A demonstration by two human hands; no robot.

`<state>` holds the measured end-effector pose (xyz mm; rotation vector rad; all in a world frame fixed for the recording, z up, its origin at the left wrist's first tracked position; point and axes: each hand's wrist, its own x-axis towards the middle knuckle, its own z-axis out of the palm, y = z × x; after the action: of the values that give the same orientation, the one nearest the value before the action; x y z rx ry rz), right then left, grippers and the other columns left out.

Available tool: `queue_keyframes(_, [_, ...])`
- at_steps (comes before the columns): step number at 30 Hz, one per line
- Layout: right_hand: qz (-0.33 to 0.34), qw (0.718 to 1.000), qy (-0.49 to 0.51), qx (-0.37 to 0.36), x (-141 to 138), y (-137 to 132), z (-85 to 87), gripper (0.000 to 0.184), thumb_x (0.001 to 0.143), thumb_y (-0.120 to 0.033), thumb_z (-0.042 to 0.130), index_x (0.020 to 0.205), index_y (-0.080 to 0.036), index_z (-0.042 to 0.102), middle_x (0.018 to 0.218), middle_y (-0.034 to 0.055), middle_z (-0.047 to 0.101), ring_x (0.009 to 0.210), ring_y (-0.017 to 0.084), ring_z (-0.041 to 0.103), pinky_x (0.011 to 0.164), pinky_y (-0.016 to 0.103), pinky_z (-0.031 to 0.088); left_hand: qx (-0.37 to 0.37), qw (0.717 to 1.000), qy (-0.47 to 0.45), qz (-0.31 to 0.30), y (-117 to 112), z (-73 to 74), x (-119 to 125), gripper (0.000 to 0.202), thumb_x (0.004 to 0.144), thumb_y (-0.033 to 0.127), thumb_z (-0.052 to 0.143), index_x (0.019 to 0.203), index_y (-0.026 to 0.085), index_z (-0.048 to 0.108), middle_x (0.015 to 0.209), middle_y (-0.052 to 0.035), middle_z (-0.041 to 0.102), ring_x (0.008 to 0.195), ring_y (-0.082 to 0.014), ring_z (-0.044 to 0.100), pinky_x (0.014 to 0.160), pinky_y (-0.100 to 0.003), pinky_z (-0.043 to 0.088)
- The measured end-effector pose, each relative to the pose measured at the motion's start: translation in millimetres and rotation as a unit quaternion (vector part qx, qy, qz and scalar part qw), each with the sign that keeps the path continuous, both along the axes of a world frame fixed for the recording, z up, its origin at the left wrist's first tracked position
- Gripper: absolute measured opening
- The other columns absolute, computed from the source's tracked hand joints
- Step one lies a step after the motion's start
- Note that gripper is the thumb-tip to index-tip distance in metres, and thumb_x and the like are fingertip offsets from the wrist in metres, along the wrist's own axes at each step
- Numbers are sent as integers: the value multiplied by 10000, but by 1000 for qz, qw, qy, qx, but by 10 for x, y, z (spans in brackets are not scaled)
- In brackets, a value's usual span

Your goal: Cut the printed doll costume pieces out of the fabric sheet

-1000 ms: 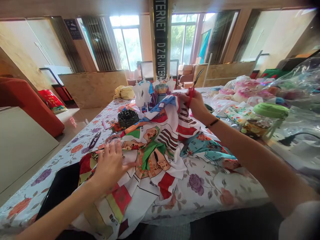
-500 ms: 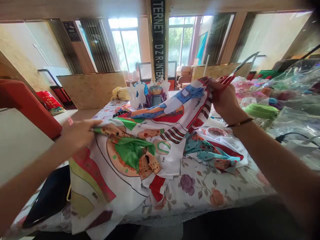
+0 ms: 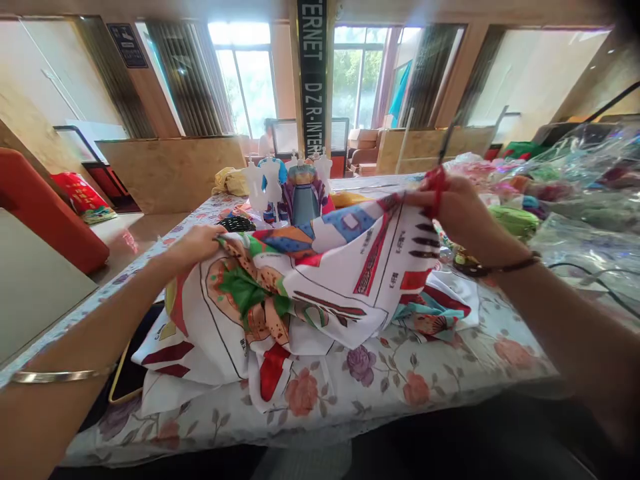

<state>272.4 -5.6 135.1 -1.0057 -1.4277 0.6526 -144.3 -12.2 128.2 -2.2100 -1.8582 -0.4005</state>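
A large piece of printed white fabric (image 3: pixel 345 280), patterned in green, red and blue with small lettering, is stretched between my hands above the table. My left hand (image 3: pixel 196 244) pinches its upper left edge. At the upper right, my right hand (image 3: pixel 463 208) grips the fabric's edge and also holds red-handled scissors (image 3: pixel 436 185), their blades pointing up and blurred. Folds of the fabric droop in the middle, and its lower left part lies on the table. A light-blue printed cloth (image 3: pixel 434 315) rests under the right end, partly covered.
A floral tablecloth (image 3: pixel 345 400) covers the table. Small white mannequins (image 3: pixel 256 187) and a doll-size grey-blue dress (image 3: pixel 306 203) stand at the back. Clear plastic bags (image 3: pixel 585 180) and a green pouch (image 3: pixel 515 221) crowd the right side. A dark flat object (image 3: pixel 131 373) lies near the left front edge.
My left hand has moved right and slightly up, my right hand slightly down, both still holding the fabric. The fabric's right side has opened out, and the scissors have swung more upright.
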Motion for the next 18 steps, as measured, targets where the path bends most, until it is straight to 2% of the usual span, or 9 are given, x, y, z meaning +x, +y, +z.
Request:
queue_keyframes(2, [-4,995,-76,-61,51,80,-193,295,600,-292,770,560,-220,488,529,-26,450,490,104,376,453,277,301,-6,1000,14,-7,-22,-197,152,329,883,95,373,1075,-5,620,1021,-74,668,980,-184,599,929,-334,470])
queue_keyframes(4, [-15,987,-135,-89,131,153,-356,307,570,-331,773,573,-212,490,512,-37,459,472,94,369,439,255,279,10,999,24,-23,-97,-352,330,403,925,106,308,1259,-1,505,1261,-139,555,1176,-236,505,1029,-386,397])
queue_keyframes(5, [-24,982,-164,-89,175,180,-420,308,556,-338,775,573,-209,496,505,-38,469,467,92,370,434,249,273,17,999,28,-32,-156,-419,427,410,944,127,284,1287,25,485,1323,-146,506,1230,-252,464,1046,-398,380])
queue_keyframes(7, [-47,968,-237,-75,260,209,-511,295,551,-348,770,562,-206,512,494,-34,489,463,94,383,434,244,278,29,997,41,-57,-320,-555,624,357,961,202,314,1207,106,554,1300,-139,531,1203,-264,488,1003,-409,424])
queue_keyframes(9, [-69,948,-306,-63,334,210,-564,279,575,-362,753,552,-208,523,486,-25,506,466,102,405,444,246,293,16,990,54,-130,-533,-709,808,295,964,316,379,1073,195,624,1200,-104,607,1136,-258,544,981,-430,443])
queue_keyframes(11, [-78,937,-336,-61,390,198,-598,273,595,-375,742,550,-212,528,480,-18,517,467,109,420,450,251,301,-19,979,66,-192,-763,-872,953,362,906,502,477,1052,217,644,1166,-106,631,1104,-284,568,972,-461,450])
queue_keyframes(13, [-78,939,-329,-68,422,184,-625,282,587,-386,747,549,-213,527,479,-17,518,461,110,416,446,254,300,-67,975,71,-202,-961,-1016,1048,578,806,631,556,1187,199,597,1265,-130,587,1175,-345,525,996,-526,422])
queue_keyframes(15, [-60,953,-280,-101,421,170,-641,308,546,-384,772,551,-212,517,479,-25,500,448,104,398,430,254,289,-115,969,86,-199,-1086,-1123,1085,636,776,622,605,1233,182,569,1283,-146,573,1152,-361,537,977,-541,429])
queue_keyframes(18, [-9,981,-116,-153,351,131,-623,339,519,-345,786,567,-214,477,482,-42,445,432,92,372,407,251,265,-148,966,93,-189,-1119,-1221,1039,389,847,386,614,1189,204,584,1196,-107,613,1071,-300,587,905,-450,487])
